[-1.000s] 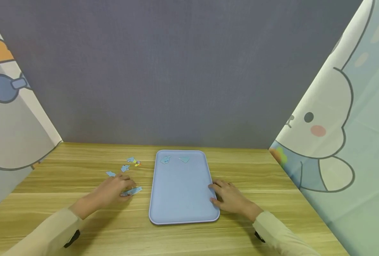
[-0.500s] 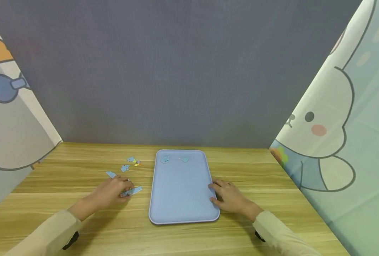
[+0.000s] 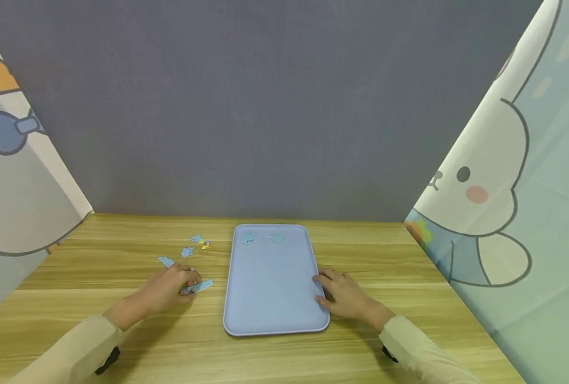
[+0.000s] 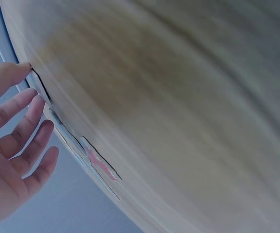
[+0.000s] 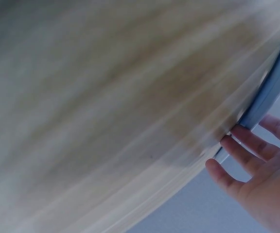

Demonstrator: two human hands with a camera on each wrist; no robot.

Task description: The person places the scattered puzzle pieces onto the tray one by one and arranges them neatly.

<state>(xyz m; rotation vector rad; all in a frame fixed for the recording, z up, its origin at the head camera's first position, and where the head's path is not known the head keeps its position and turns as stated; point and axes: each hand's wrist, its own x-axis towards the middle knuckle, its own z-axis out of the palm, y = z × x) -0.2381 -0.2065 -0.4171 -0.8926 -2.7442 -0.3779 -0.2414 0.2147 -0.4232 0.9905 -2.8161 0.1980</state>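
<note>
My left hand (image 3: 173, 286) has its thumb and fingertips at a long, flat, light blue puzzle piece (image 3: 203, 286) on the wooden table, left of the tray. In the left wrist view, the thumb and index fingertip meet the edge of that piece (image 4: 41, 87), while the other fingers lie loosely bent. Part of the piece is hidden under the hand. On the other side, my right hand (image 3: 345, 295) rests with relaxed fingers at the right rim of the pale blue tray (image 3: 275, 288). Two light blue pieces lie inside the tray's far end, one left (image 3: 248, 239) and one right (image 3: 276, 238).
Beyond my left hand lie several more small irregular pieces, among them a blue one (image 3: 187, 252), a pale one (image 3: 166, 261) and a yellow and orange one (image 3: 206, 245). A grey panel (image 3: 250, 112) stands behind the table (image 3: 361, 245). Cartoon-printed cloths flank both sides.
My left fingers have drawn back slightly to the left over the long piece, showing a bit more of it. The right hand and the tray stay in place.
</note>
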